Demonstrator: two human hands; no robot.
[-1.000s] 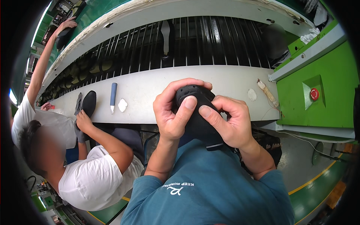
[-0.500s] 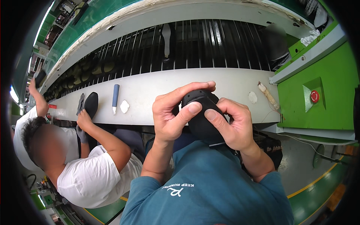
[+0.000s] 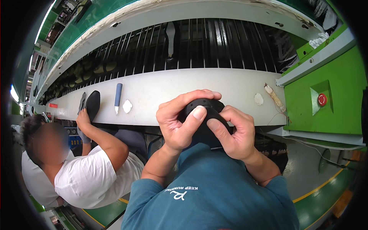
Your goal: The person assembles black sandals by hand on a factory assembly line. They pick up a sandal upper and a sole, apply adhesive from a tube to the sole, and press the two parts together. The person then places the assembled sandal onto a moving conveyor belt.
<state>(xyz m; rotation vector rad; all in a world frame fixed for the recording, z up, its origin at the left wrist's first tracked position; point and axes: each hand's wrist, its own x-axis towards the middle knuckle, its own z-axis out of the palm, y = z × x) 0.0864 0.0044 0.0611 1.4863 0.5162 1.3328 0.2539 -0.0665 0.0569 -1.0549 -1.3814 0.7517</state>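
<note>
Both my hands are closed round a black shoe (image 3: 207, 134), held at the near edge of the white worktop. My left hand (image 3: 178, 119) wraps its far left side, the thumb pressed on top and the fingers curled over the far end. The right side is gripped by my right hand (image 3: 239, 132), its thumb resting on the upper surface near the left thumb. Much of the shoe is hidden behind my hands, and its near end sits close to my blue-green shirt.
The white worktop (image 3: 149, 96) bears a blue-handled tool (image 3: 118, 97), a white pad (image 3: 127, 106), a pale disc (image 3: 258, 99) and a wrapped stick (image 3: 274, 97). Beyond runs a roller conveyor (image 3: 230, 46) carrying a black shoe piece (image 3: 171, 40). A co-worker (image 3: 88, 168) sits left; a red button (image 3: 322, 99) is right.
The black shoe has tipped, so its far end shows less of its top. My hands have shifted slightly with it. The co-worker at the left has leaned a little.
</note>
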